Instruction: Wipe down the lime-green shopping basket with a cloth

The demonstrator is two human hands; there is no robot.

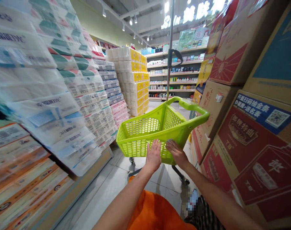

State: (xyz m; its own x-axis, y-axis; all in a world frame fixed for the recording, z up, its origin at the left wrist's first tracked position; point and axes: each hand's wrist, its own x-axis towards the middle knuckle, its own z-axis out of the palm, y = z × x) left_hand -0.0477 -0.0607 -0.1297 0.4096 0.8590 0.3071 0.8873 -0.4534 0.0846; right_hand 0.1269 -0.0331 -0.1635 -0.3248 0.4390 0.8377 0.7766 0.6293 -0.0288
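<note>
A lime-green plastic shopping cart (145, 140) stands sideways across the aisle before me, its slotted basket with nothing visible inside. My left hand (153, 155) lies against the near side wall of the basket, fingers stretched upward. To its right, my right hand (176, 153) rests on the same wall nearer the handle end, with a small bit of something greyish at its fingertips that I cannot make out. The cart's looped handle (195, 110) rises at the right, and a grey metal pole (170, 35) with a dark hook stands up behind the basket.
Stacked packs of tissue paper (56, 105) line the left side on a low platform. Cardboard boxes (253, 137) are piled close on the right. Yellow-and-white paper packs (136, 81) and stocked shelves (174, 72) stand further back. Tiled floor (107, 188) runs beneath.
</note>
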